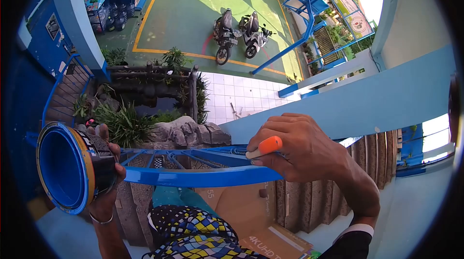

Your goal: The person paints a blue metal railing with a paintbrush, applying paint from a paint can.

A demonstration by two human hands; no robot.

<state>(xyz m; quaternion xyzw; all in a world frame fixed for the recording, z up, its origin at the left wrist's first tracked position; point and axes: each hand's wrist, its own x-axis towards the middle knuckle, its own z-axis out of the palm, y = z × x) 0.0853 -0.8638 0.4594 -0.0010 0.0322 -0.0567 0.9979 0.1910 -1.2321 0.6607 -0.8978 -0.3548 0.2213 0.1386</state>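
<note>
Ideally, the paint can (pixel 100 162), clasped by the curled left hand (pixel 120 171) beside the blue railing (pixel 193 177), is held level, while the orange-ended tool (pixel 270 145), pinched over the railing by the tightly bent right hand (pixel 302 148), is best moved in light, even strokes.

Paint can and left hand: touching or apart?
Touching. The head view shows the left hand supporting the paint can, fingers curled against its dark outer side.
</note>
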